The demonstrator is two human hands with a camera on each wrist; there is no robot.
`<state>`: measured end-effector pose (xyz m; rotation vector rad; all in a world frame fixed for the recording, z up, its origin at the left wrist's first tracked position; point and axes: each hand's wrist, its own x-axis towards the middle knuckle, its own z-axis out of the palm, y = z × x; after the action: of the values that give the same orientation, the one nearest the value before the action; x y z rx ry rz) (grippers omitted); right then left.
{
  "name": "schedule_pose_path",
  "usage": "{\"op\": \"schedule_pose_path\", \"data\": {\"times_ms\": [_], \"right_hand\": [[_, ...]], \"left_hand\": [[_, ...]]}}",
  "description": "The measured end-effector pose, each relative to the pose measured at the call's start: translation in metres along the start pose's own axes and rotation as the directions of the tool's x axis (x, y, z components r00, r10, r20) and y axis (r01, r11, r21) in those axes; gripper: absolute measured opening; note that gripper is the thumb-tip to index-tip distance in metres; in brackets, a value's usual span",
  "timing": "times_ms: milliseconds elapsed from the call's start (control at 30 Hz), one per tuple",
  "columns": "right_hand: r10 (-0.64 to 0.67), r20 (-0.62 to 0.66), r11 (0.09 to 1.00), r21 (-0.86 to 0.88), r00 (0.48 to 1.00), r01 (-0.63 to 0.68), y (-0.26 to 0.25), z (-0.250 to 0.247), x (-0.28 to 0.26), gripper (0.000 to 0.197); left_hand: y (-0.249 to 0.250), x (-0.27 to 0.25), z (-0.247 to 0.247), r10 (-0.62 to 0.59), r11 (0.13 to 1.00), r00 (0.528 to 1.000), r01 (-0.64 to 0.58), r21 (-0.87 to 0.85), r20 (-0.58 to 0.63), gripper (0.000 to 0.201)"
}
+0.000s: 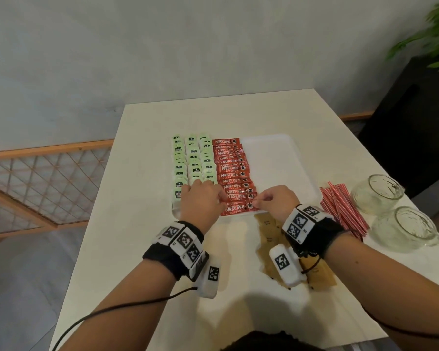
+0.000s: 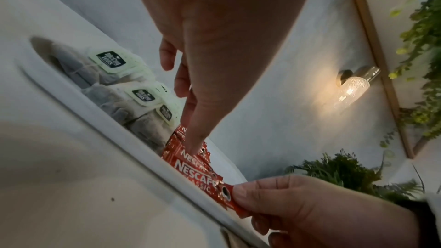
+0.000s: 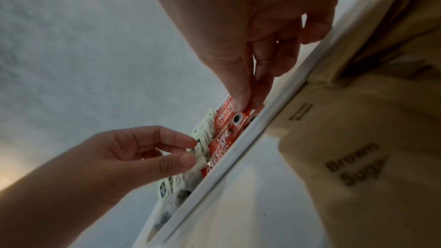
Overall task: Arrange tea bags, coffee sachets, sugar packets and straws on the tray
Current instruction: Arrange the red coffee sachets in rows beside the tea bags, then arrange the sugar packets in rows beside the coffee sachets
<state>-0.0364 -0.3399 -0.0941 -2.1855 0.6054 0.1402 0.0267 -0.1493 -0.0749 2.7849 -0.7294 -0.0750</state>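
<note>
Coffee sachets lay in a column at centre frame on the tray, the right hand pinching the lowest sachet while the left hand pressed with a straight finger, so sugar packets seemed next.

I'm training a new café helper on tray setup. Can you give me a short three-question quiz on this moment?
1. True or false: the brown sugar packets already lie on the white tray.
2. What does the right hand pinch? A) a straw B) the nearest Nescafé sachet C) a tea bag
3. Fill in: the red-striped straws lie on the table between the tray and two ____.

Key
1. False: they lie on the table, by the tray's near edge.
2. B: its grip is on that sachet's right end, while the left hand touches the sachet row beside the tea bags.
3. Glass jars.
</note>
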Motion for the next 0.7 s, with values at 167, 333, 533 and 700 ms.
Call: {"op": "schedule_pose_path", "data": {"times_ms": [167,333,533,700], "right_hand": [[0.039,-0.027,0.998,-0.045,0.999,-0.041,-0.002,0.002,0.001,0.019],[0.062,-0.019,0.997,-0.037,0.998,-0.062,-0.002,0.000,0.003,0.033],[-0.036,0.010,0.999,-0.034,0.999,0.036,-0.004,-0.024,0.002,0.031],[-0.084,-0.080,0.994,0.061,0.993,0.089,0.014,-0.063,-0.021,0.018]], "left_hand": [[0.006,0.002,0.009,0.089,0.989,0.995,-0.094,0.118,0.044,0.021],[0.005,0.006,0.012,0.112,0.977,0.992,-0.121,0.178,0.063,0.016],[0.007,0.004,0.005,0.145,0.981,0.988,-0.151,0.121,0.051,0.019],[0.019,-0.004,-0.002,0.214,0.977,0.972,-0.213,-0.015,0.094,0.016]]}}
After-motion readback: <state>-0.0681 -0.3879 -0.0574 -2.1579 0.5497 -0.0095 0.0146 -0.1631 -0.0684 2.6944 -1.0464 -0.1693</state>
